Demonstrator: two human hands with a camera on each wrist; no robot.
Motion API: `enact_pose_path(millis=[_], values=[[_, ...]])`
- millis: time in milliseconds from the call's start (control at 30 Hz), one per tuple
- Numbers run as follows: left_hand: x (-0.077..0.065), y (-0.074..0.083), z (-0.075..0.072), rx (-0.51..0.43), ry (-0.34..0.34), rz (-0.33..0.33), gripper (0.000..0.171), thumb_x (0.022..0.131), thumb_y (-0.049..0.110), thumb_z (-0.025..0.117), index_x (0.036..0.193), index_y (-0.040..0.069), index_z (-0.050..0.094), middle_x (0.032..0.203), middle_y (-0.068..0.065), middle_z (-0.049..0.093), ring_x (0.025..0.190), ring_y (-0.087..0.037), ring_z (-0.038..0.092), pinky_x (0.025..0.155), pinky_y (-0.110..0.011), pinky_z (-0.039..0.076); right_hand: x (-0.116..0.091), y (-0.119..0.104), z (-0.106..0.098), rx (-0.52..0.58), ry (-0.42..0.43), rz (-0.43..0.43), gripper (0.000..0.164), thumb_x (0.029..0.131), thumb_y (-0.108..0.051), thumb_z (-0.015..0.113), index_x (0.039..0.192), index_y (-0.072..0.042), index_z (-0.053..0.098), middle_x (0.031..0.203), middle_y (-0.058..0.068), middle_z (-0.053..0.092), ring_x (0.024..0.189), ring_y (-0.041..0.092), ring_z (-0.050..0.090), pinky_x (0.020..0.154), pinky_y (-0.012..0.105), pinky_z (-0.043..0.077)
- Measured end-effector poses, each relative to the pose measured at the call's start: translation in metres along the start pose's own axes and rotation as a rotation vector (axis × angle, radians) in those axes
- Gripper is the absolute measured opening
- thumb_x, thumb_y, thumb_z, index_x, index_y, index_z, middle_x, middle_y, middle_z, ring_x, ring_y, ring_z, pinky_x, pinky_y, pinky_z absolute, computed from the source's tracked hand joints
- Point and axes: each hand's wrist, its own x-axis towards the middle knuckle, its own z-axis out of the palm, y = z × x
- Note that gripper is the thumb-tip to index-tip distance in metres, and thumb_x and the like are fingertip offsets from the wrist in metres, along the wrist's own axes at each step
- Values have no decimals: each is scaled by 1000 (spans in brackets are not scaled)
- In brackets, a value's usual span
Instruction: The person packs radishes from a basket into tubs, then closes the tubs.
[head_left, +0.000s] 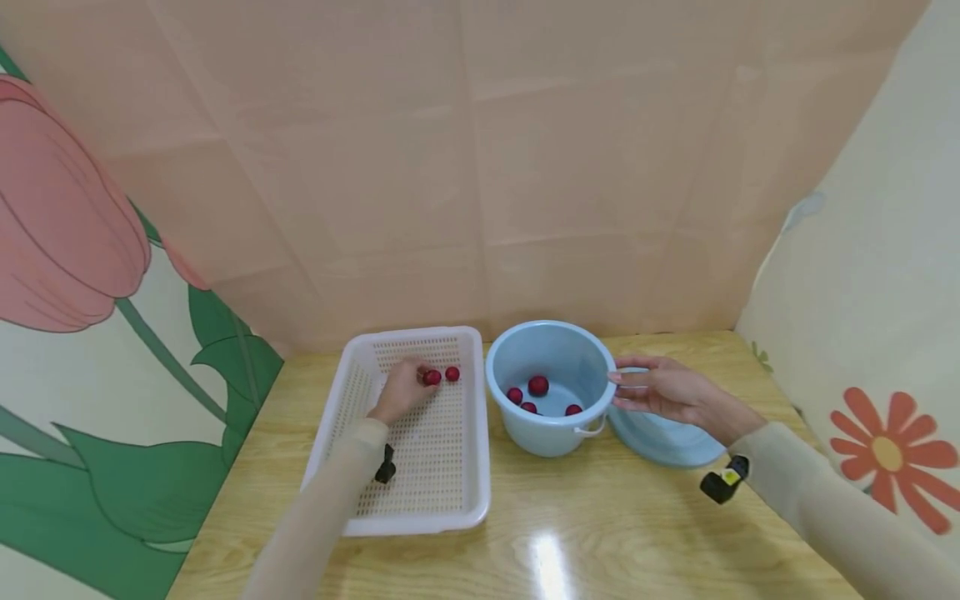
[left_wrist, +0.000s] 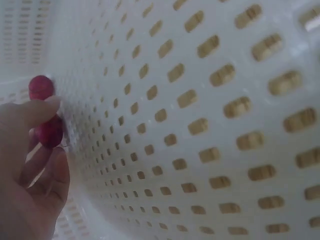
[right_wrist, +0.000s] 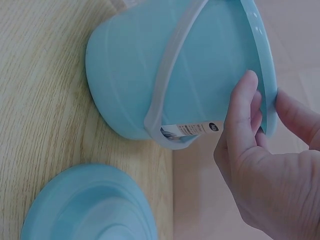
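Note:
My left hand [head_left: 403,390] is inside the white perforated plastic basket [head_left: 474,500], at its far right. Thumb and fingers pinch a small round dark-red fruit [left_wrist: 50,132] close to the side wall. A second red fruit [head_left: 452,374] lies just beyond it. To the right of the basket stands a light-blue bucket [head_left: 547,437] with several red fruits [head_left: 537,385] on its bottom. My right hand [head_left: 667,390] grips the bucket's right rim, the thumb on the rim and the fingers under it against the outer wall.
A light-blue lid [head_left: 667,446] lies on the wooden table [head_left: 600,517] right of the bucket, partly under my right hand. The bucket's pale handle [right_wrist: 172,65] hangs down its side. A paper-covered wall [head_left: 480,208] rises behind, with painted walls at both sides.

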Motion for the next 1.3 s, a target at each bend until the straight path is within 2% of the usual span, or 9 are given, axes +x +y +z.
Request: enact_pose_path(millis=[167, 333, 533, 667, 767, 900, 1000, 1133, 1300], values=[[2, 5, 1, 67, 8, -4, 30, 88, 14, 85, 114, 2, 74, 107, -12, 74, 93, -22, 66, 84, -39, 58, 0, 0, 0, 1, 6, -5, 43, 105, -6, 63, 143, -3, 45, 112, 7, 74, 98, 17, 75, 92, 32, 64], [4, 7, 1, 125, 7, -13, 27, 91, 14, 82, 114, 2, 74, 107, -12, 73, 95, -23, 66, 85, -38, 59, 1, 0, 0, -14, 0, -6, 53, 104, -7, 64, 150, 1, 39, 114, 7, 74, 100, 17, 75, 95, 32, 63], [6, 8, 1, 164, 9, -8, 26, 91, 14, 79, 113, 0, 73, 108, -13, 73, 96, -24, 67, 84, -38, 60, 4, 2, 0, -13, 6, -10, 55, 105, -7, 63, 152, 1, 38, 114, 7, 75, 100, 17, 75, 95, 33, 63], [6, 9, -1, 94, 18, -20, 20, 92, 14, 77, 107, 2, 75, 102, -11, 74, 89, -19, 66, 78, -33, 58, 6, 3, 0, -18, 8, -14, 61, 105, -8, 64, 155, 3, 33, 112, 6, 76, 100, 17, 76, 96, 32, 63], [7, 11, -5, 16, 29, 20, 14, 94, 14, 75, 101, 2, 75, 94, -10, 74, 81, -16, 62, 72, -29, 53, 6, 3, 1, -20, 6, -16, 63, 104, -7, 64, 156, 4, 31, 111, 5, 76, 100, 16, 76, 96, 32, 62], [11, 19, -14, -66, 56, 73, 16, 96, 12, 74, 107, 2, 79, 96, -12, 78, 80, -17, 64, 72, -29, 54, 6, 2, 0, -8, 2, -18, 55, 104, -7, 64, 152, 2, 38, 110, 6, 76, 98, 16, 75, 93, 31, 63], [12, 26, -21, -106, 59, 46, 25, 96, 15, 75, 118, 4, 79, 107, -14, 80, 91, -20, 73, 80, -33, 60, 6, 2, 0, 1, -2, -21, 42, 104, -6, 64, 142, -3, 48, 109, 6, 76, 97, 17, 75, 92, 31, 63], [12, 34, -28, -137, 42, -10, 31, 99, 21, 74, 125, 5, 77, 116, -16, 79, 102, -27, 76, 88, -39, 63, 6, 1, 0, 3, 5, -22, 30, 103, -6, 66, 131, -9, 57, 106, 4, 76, 96, 16, 75, 94, 32, 63], [12, 41, -30, -195, 70, -45, 32, 98, 23, 76, 123, 5, 77, 116, -16, 80, 103, -29, 78, 88, -38, 64, 7, 1, -1, -9, 7, -18, 35, 104, -7, 65, 137, -6, 53, 107, 5, 76, 97, 16, 75, 94, 31, 63]])
